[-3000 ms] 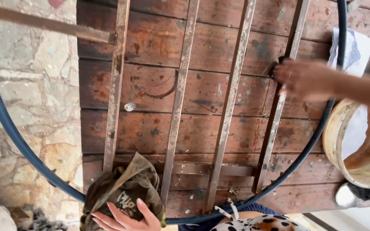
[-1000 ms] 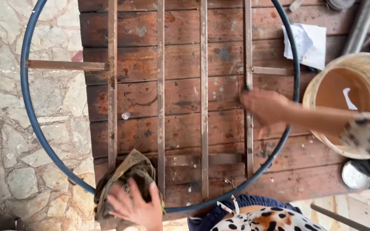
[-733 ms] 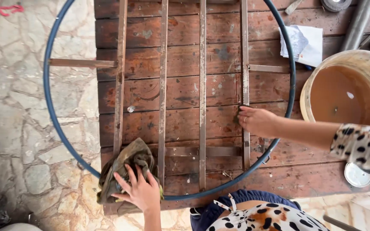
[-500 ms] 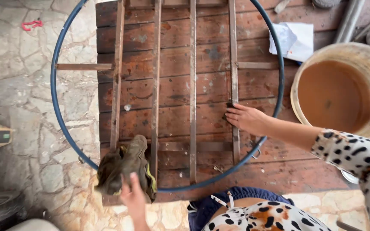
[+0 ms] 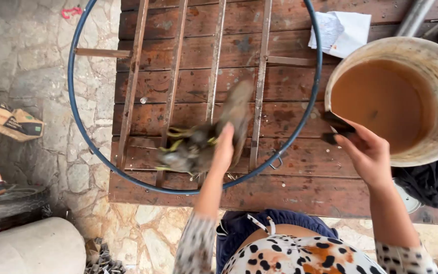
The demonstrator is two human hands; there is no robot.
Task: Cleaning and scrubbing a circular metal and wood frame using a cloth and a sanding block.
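My left hand [image 5: 223, 149] grips a dirty olive-brown rag [image 5: 204, 139] and holds it, blurred, over the metal bars of a round blue-rimmed frame [image 5: 300, 122] that lies on a dark wooden plank table [image 5: 188, 81]. My right hand [image 5: 366, 152] is at the near rim of a large bucket [image 5: 427, 152] of muddy brown water [image 5: 381, 101]. It pinches a small dark object [image 5: 336, 127] between its fingers; what the object is I cannot tell.
A crumpled white paper [image 5: 340, 31] lies on the planks behind the bucket. Stone paving [image 5: 31, 76] is on the left with scrap cardboard [image 5: 8, 122] and a pale rounded block [image 5: 29, 248]. Dark cloth [image 5: 432, 182] sits at the right.
My left hand has lifted the rag from the table's near left corner and swung it right over the bars. My right hand left the frame's bar and moved to the bucket rim.
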